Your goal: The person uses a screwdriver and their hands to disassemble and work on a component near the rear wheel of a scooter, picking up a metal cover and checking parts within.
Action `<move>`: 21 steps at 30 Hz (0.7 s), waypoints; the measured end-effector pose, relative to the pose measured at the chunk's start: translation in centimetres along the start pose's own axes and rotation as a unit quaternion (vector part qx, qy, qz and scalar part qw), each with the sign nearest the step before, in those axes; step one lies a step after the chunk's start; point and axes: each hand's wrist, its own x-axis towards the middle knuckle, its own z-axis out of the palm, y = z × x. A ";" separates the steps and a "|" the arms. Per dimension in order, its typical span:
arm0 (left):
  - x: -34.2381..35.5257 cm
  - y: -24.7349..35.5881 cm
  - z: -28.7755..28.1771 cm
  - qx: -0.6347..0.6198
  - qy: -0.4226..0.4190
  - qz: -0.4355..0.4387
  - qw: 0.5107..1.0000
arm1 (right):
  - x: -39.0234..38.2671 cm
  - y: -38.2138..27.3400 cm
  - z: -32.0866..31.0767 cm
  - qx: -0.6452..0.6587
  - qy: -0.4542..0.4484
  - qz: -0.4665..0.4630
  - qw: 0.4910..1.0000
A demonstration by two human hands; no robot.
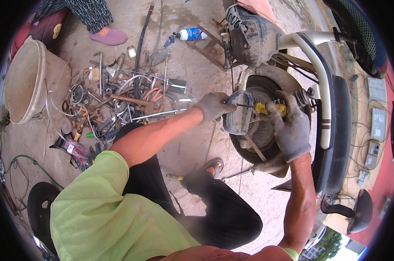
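My right hand [291, 128], in a grey glove, is closed around a screwdriver with a yellow handle [261, 108]. Its thin dark shaft points left across an oval, grey, clear-faced part [239, 124], possibly a lamp housing. My left hand [211, 107], gloved too, pinches the left edge of that oval part by the screwdriver's tip. Both hands work beside the scooter's wheel [266, 93]; the right glove covers some of it. A coil spring [302, 96] shows just right of the right fingers.
Wrenches, rods and other tools lie in a heap [118, 95] on the ground at left, with a large pale bucket [38, 82] beyond. A blue-and-white bottle [192, 34] lies near a rusty metal frame [212, 48]. Another person's foot in a mauve shoe [108, 37] is at the far left.
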 end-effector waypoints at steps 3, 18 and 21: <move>0.7 -0.1 0.3 -0.010 -0.013 -0.003 1.000 | 0.0 1.4 0.5 -0.028 0.089 -0.122 0.988; 1.7 -1.1 1.0 -0.229 -0.064 -0.033 0.971 | 4.5 0.5 0.9 -0.032 0.064 -0.051 0.996; 1.5 -1.0 0.8 -0.270 -0.092 -0.045 0.957 | 5.0 -0.1 0.4 -0.095 0.000 0.052 0.994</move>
